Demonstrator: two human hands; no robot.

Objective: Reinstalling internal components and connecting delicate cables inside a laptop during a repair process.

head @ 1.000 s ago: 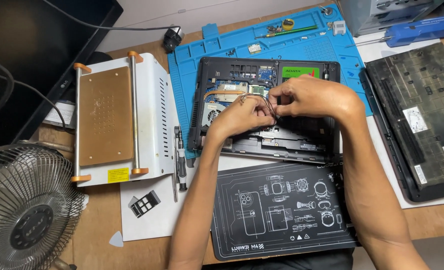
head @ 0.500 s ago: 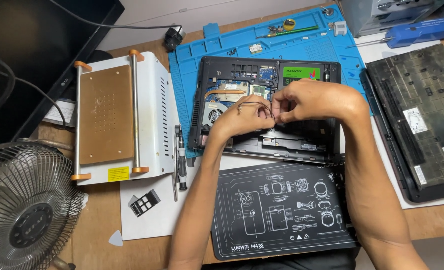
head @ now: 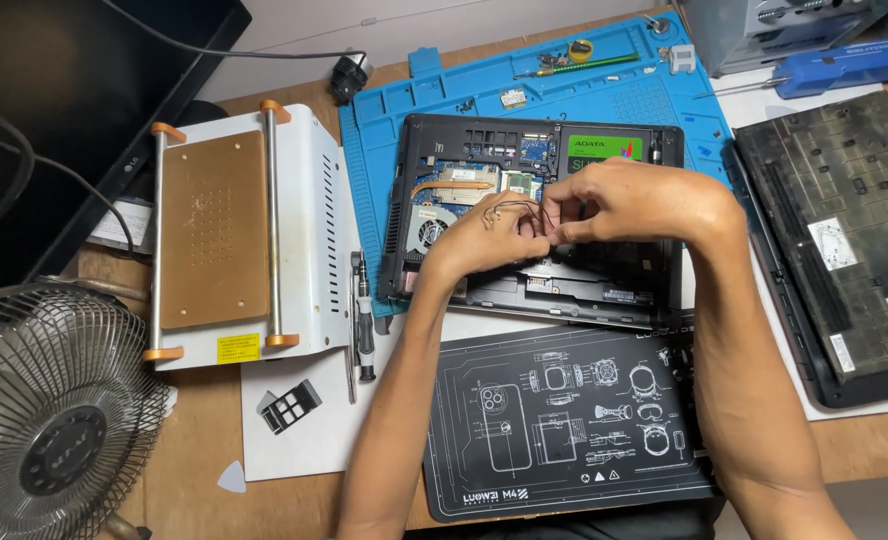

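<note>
An opened black laptop base [head: 444, 135] lies on a blue work mat [head: 384, 150], its circuit board, copper heat pipe and fan exposed. Over its middle, my left hand [head: 489, 238] and my right hand [head: 634, 200] meet. Both pinch thin dark wires [head: 512, 207] that loop up from the board between my fingertips. The lower part of the laptop's inside is hidden under my hands.
A white heating plate machine [head: 304, 200] stands left of the laptop, with a screwdriver [head: 365, 320] and tweezers beside it. A black printed mat [head: 564, 420] lies near me. A laptop bottom cover [head: 844, 230] sits right; a wire fan [head: 44, 420] at bottom left.
My hands have stayed over the laptop's middle, fingers shifting slightly on the wires; the wire loop now stands a bit more to the left.
</note>
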